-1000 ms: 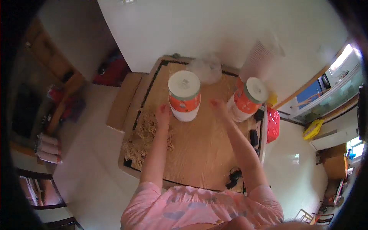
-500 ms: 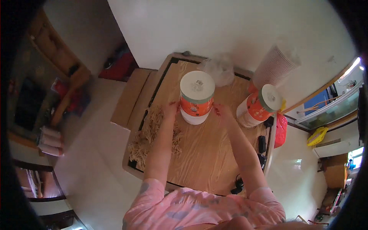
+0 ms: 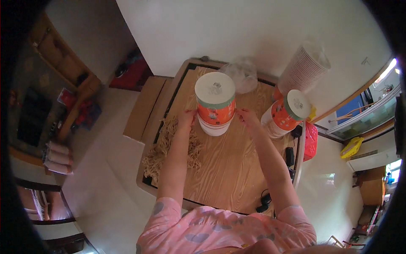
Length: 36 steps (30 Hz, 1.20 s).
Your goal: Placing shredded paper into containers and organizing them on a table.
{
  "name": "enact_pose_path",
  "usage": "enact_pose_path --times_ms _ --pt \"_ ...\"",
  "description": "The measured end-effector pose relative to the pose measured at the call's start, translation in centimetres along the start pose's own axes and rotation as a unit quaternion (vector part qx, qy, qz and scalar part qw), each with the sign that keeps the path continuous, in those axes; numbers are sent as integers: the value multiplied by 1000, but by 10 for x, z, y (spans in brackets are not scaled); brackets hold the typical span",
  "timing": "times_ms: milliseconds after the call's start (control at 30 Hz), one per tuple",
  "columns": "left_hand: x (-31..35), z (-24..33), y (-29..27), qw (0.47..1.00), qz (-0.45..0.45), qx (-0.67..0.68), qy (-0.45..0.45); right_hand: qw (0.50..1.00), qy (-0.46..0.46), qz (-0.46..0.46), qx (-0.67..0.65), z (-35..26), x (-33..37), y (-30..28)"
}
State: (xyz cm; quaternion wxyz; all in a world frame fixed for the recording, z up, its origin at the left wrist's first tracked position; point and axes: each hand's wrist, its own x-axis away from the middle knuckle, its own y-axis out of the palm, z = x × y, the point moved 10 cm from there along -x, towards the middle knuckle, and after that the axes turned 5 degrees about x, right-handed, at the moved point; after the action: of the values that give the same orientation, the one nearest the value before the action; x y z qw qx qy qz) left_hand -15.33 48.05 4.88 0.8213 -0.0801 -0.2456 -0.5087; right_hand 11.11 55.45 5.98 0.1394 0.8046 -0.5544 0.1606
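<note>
An upside-down paper bucket (image 3: 215, 113), orange with a green band and a pale round base, tops a short nested stack on the wooden table (image 3: 224, 178). White rims show beneath its orange wall. My left hand (image 3: 187, 117) is closed at its left side, the fingers pinching near the lower edge. At the opposite side, my right hand (image 3: 247, 117) pinches the edge with bent fingers. Both forearms reach over the table. Beside my left forearm lies a heap of shredded tan paper (image 3: 163, 154). What lies inside the stack is hidden.
On the right stands a second upside-down bucket stack (image 3: 284, 115). Behind it, a tall stack of white containers (image 3: 303, 65) leans by the wall. A clear plastic bag (image 3: 241, 76) lies at the back. Black adapters (image 3: 289, 157) and a red basket (image 3: 311, 142) line the right edge.
The top bucket sits slightly higher, and more white rim shows below it. Both hands stay at its sides, with the right fingers more bent. The view has shifted a little.
</note>
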Motion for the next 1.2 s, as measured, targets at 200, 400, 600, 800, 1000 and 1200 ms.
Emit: enact_pose_path --times_ms 200,400,600,800,1000,1200 --pt "11 20 -1 999 23 34 25 999 -9 44 30 -37 21 2" --pt "46 67 11 991 9 96 88 994 -106 10 -16 -86 46 3" --pt "88 61 -21 904 25 -290 314 985 -173 -23 6 -144 176 20" --pt "129 -81 -107 984 64 -120 119 884 -270 -17 381 -74 249 27" --pt "159 -108 -156 942 207 -198 176 732 -356 -51 578 34 263 66" --pt "131 -76 -134 895 231 -338 178 755 -299 -55 580 43 270 72"
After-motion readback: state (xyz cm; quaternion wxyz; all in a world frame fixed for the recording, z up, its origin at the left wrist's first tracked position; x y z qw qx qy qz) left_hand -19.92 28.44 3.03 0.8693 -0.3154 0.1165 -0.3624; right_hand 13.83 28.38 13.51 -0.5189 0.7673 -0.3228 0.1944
